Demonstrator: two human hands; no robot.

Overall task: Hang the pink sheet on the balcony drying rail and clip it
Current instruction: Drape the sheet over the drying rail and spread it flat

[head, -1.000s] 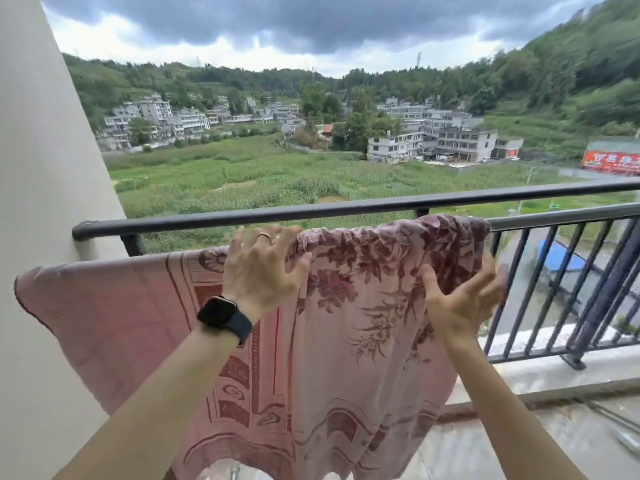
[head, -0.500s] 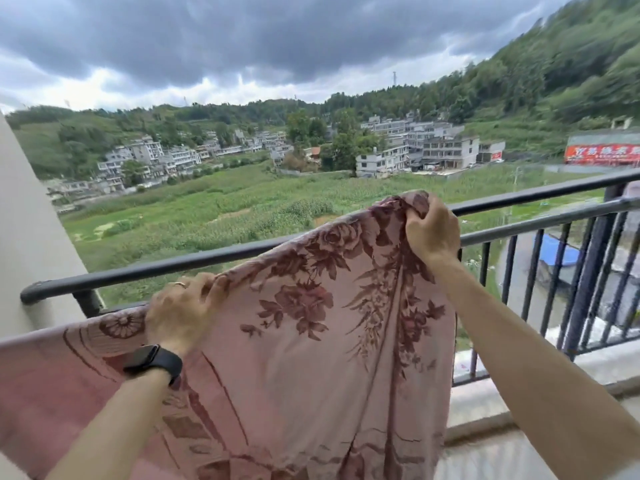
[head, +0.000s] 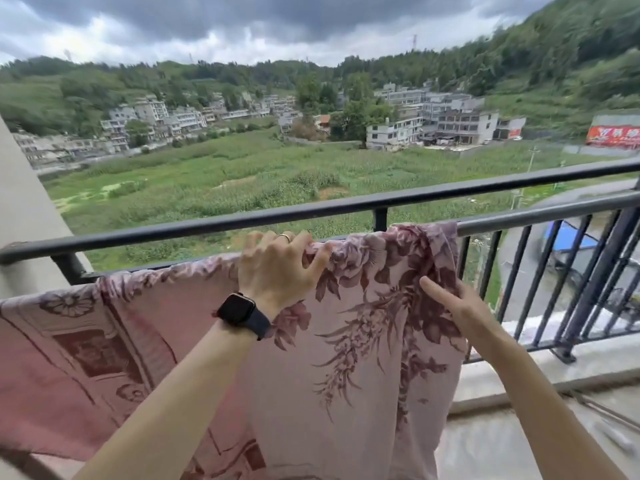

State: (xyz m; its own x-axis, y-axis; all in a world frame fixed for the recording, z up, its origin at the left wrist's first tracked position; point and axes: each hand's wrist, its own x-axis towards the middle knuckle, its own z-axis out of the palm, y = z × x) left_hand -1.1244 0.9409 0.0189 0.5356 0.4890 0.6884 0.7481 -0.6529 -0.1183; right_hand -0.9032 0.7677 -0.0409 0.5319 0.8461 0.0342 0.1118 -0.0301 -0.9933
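The pink sheet (head: 346,358), printed with dark red flowers, hangs draped over the lower black rail (head: 540,216) of the balcony railing. Its top edge follows that rail from the far left to about the middle right. My left hand (head: 277,268), wearing a ring and a black watch, grips the sheet's folded top edge at the rail. My right hand (head: 453,303) pinches the cloth lower down near the sheet's right edge. No clip shows in view.
A higher black rail (head: 311,211) runs across above the sheet. Vertical bars (head: 519,282) fill the railing on the right, above a concrete kerb (head: 554,372). A beige wall (head: 20,202) stands at the left. Fields and houses lie far below.
The sheet's right part, held up above the rail half a second ago, now lies over the lower rail. My right hand dropped from the raised corner to the cloth's side.
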